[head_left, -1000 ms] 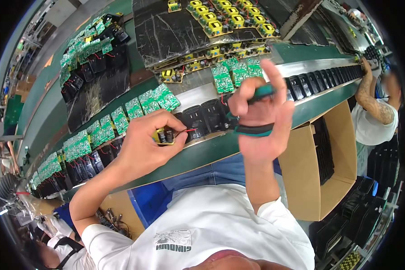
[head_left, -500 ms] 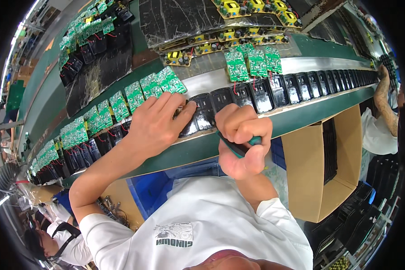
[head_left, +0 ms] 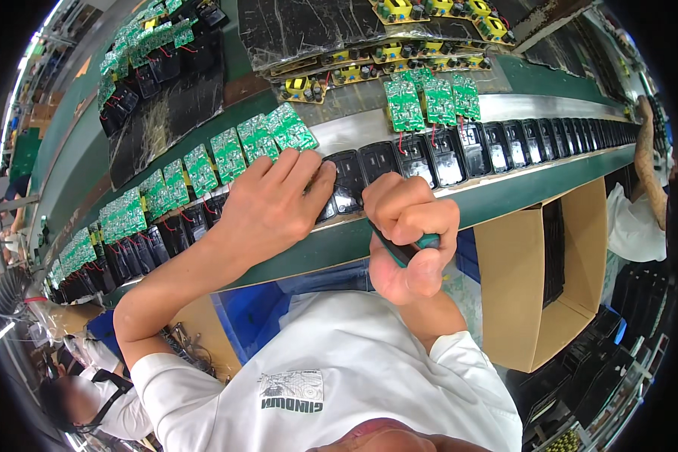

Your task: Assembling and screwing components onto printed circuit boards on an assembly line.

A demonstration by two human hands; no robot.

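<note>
My left hand curls over a black plastic case in the row, its fingers bent at the case's far end and its thumb along the right side. The hand hides most of that case. Just beyond the fingers lies a green circuit board. My right hand is closed round a hand tool with a green-and-black handle, held over the table's near edge; the tool's working end is hidden. Between the hands lie open black cases, one of them right beside my left thumb.
Cases run along a metal strip on the green table, many at left with wired boards. Yellow-transformer boards sit on black sheets beyond. An open cardboard box and a blue bin stand nearside. People work at both sides.
The view has shifted slightly, and my left hand sits a little farther right. Both hands keep nearly the same pose, and the tool stays in my right hand.
</note>
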